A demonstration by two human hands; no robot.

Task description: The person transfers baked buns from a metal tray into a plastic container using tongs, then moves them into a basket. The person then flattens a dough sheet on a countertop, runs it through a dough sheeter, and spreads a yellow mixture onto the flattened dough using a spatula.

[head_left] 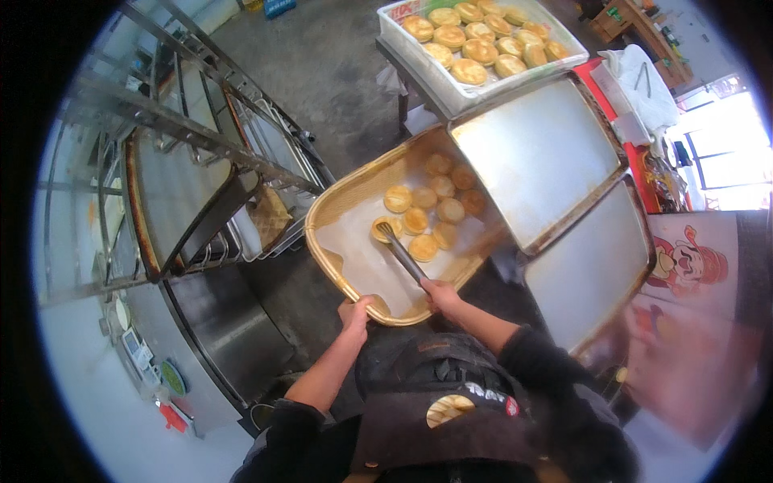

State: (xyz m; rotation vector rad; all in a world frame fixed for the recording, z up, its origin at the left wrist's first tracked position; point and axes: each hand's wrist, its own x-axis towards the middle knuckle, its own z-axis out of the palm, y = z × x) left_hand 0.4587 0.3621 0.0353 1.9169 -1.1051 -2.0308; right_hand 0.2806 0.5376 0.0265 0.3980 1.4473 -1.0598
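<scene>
woven wicker basket [372, 175], white paper [354, 237] lining it, round golden pastries [415, 220] clustered on the paper, white plastic crate [419, 68] beyond, filled with more golden-brown rounds [481, 51]

So on our left we've got a tall silver metal rack [270, 171] with a dark-rimmed rectangular tray [173, 189] in it. Over right we can see 2 pale rectangular metal trays [539, 157], right next to each other, then a pink-and-white panel [688, 262] with a red-hatted cartoon figure, plus a crumpled white cloth [640, 76] beyond, and grey floor [330, 64].
</scene>
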